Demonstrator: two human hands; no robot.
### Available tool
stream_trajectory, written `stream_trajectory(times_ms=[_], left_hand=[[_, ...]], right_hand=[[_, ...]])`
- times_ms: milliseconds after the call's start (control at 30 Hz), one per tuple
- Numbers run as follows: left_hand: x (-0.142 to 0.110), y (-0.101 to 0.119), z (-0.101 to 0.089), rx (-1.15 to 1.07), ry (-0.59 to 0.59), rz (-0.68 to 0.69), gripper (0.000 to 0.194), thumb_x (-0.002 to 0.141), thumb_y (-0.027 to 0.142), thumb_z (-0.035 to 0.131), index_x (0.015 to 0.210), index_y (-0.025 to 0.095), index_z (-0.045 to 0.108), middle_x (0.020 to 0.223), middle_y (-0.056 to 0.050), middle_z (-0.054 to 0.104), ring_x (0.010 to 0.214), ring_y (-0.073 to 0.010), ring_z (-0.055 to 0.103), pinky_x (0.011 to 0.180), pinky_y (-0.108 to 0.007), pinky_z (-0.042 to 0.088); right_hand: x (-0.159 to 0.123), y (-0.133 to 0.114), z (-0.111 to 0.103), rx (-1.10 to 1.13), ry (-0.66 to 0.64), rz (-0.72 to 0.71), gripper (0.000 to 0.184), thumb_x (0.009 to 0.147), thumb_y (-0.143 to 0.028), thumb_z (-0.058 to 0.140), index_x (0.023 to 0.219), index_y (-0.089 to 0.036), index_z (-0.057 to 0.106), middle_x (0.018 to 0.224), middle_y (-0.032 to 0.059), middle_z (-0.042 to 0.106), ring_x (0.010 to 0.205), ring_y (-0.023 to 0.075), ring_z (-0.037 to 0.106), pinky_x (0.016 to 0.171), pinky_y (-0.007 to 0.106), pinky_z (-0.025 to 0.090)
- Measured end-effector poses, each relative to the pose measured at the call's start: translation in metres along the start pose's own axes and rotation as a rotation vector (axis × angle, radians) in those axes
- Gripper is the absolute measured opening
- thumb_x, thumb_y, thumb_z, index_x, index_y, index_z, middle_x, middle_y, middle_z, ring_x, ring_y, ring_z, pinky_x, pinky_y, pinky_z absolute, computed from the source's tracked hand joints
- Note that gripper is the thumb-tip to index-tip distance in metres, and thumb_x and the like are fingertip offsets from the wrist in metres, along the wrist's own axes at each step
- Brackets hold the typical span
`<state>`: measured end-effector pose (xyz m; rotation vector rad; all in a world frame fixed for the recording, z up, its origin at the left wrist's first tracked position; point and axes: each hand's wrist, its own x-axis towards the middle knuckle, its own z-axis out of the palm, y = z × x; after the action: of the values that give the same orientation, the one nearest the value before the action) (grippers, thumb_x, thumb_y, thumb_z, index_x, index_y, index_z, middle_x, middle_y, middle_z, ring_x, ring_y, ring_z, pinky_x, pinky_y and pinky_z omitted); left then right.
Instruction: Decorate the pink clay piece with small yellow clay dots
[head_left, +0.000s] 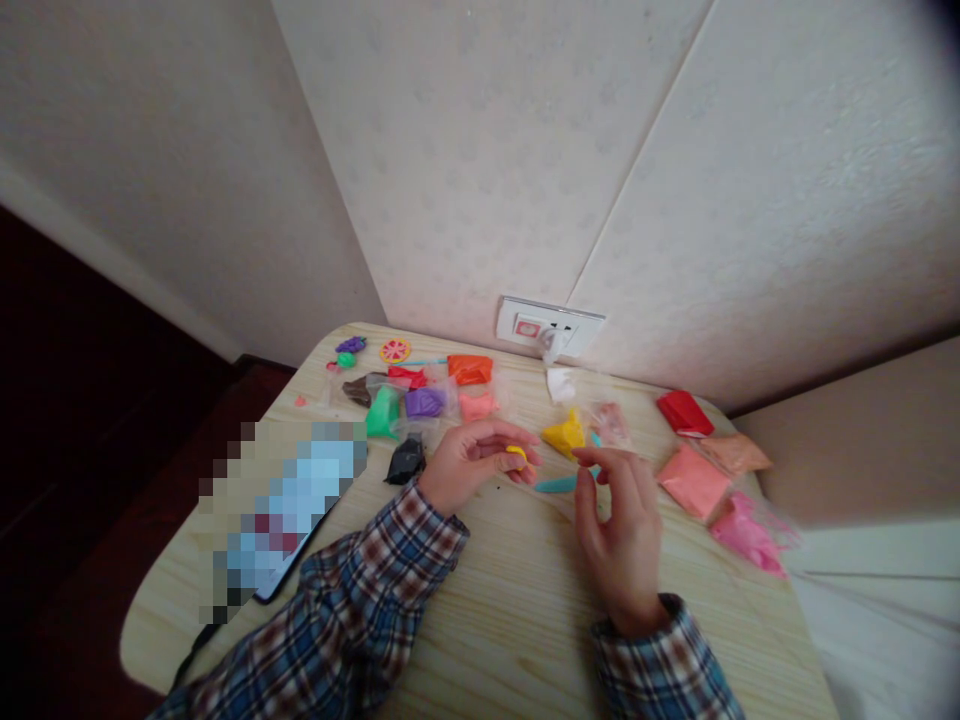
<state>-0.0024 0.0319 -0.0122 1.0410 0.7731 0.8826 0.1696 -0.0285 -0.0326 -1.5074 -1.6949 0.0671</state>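
Our grapes [350,345] and citrus slice [394,350] look done, left hand [471,455] has a pinched grip on an unfinished-looking yellow bit [517,457], right hand [624,515] barely parted, we can't tell if empty.

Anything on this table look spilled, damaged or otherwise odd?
A blocky pixelated patch oddly hides part of the dark-edged rectangular phone. Also, a small coral-pink scrap lies loose on the pale wood-grain table, like a stray leftover.

Pale walls [465,170] are rising behind a wood-grain surface [510,620]; dark reddish floor [135,520] is showing beyond its left edge.
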Motion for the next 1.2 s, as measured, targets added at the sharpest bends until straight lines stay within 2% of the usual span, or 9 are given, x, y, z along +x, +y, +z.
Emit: stream_trajectory(times_ms=[100,233,333,433,533,667,867,1100,1200], left_hand=[[0.001,-0.002,-0.002,0.039,-0.004,0.036,0.025,0.070,0.032,0.078,0.084,0.013,0.071,0.081,-0.005,0.075,0.067,-0.0146,0.070,0.067,-0.026,0.056],[0.001,-0.003,-0.003,0.114,-0.040,0.069,0.024,0.075,0.033,0.072,0.086,0.012,0.069,0.080,-0.007,0.075,0.067,-0.0160,0.071,0.064,-0.027,0.056],[-0.001,-0.003,-0.001,0.202,-0.046,0.117,0.031,0.077,0.030,0.069,0.103,0.012,0.065,0.084,-0.008,0.073,0.067,-0.0167,0.071,0.060,-0.026,0.056],[-0.005,-0.005,0.002,0.342,0.014,0.217,0.044,0.075,0.022,0.070,0.116,0.015,0.056,0.089,-0.005,0.070,0.069,-0.0140,0.069,0.064,-0.025,0.055],[-0.008,-0.010,0.003,0.508,0.043,0.328,0.041,0.073,0.015,0.069,0.112,0.017,0.057,0.083,-0.001,0.067,0.065,-0.0112,0.063,0.064,-0.023,0.052],[-0.010,-0.015,0.000,0.678,-0.004,0.437,0.033,0.073,0.011,0.062,0.105,0.018,0.059,0.075,0.001,0.066,0.061,-0.0116,0.059,0.059,-0.022,0.051],[-0.012,-0.013,-0.002,0.810,-0.059,0.518,0.017,0.082,0.025,0.063,0.097,0.017,0.063,0.074,-0.001,0.069,0.058,-0.0121,0.057,0.062,-0.025,0.051],[-0.011,-0.009,0.000,0.725,-0.066,0.481,0.030,0.082,0.043,0.067,0.091,0.015,0.065,0.072,-0.003,0.069,0.057,-0.0121,0.057,0.059,-0.024,0.050],[-0.010,-0.008,0.002,0.619,-0.063,0.405,0.033,0.088,0.045,0.058,0.088,0.013,0.065,0.065,-0.002,0.065,0.052,-0.0106,0.057,0.053,-0.021,0.049]], right_hand=[[0.001,0.000,0.000,0.014,0.001,0.002,0.015,0.092,-0.015,0.046,0.101,-0.020,0.056,0.091,0.0065,0.062,0.085,0.0214,0.055,0.074,0.036,0.044],[0.001,0.000,0.000,0.047,0.008,-0.019,0.016,0.092,-0.013,0.046,0.102,-0.021,0.056,0.090,0.0062,0.061,0.084,0.0214,0.055,0.073,0.036,0.044],[0.000,-0.003,0.000,0.082,-0.011,-0.061,0.016,0.092,-0.015,0.048,0.104,-0.021,0.056,0.092,0.0063,0.062,0.086,0.0212,0.055,0.072,0.036,0.044],[-0.001,-0.005,-0.002,0.122,-0.062,-0.104,0.016,0.093,-0.019,0.049,0.106,-0.022,0.057,0.092,0.0054,0.062,0.085,0.0208,0.054,0.071,0.035,0.044],[-0.002,-0.006,-0.004,0.157,-0.121,-0.125,0.015,0.094,-0.024,0.051,0.107,-0.023,0.058,0.085,0.0033,0.060,0.080,0.0199,0.054,0.070,0.035,0.042],[-0.001,-0.007,-0.004,0.202,-0.181,-0.133,0.011,0.092,-0.030,0.056,0.100,-0.023,0.060,0.081,0.0011,0.061,0.077,0.0187,0.055,0.071,0.036,0.040],[0.000,-0.008,-0.003,0.273,-0.191,-0.095,0.005,0.092,-0.025,0.057,0.093,-0.024,0.062,0.081,0.0004,0.062,0.076,0.0180,0.054,0.070,0.034,0.039],[0.002,-0.007,-0.004,0.343,-0.131,0.005,0.013,0.093,-0.025,0.056,0.081,-0.022,0.060,0.073,-0.0010,0.056,0.071,0.0158,0.050,0.065,0.031,0.040],[0.002,-0.006,-0.003,0.359,-0.099,0.043,0.014,0.093,-0.025,0.055,0.081,-0.022,0.059,0.072,-0.0011,0.055,0.069,0.0149,0.049,0.062,0.029,0.040]])
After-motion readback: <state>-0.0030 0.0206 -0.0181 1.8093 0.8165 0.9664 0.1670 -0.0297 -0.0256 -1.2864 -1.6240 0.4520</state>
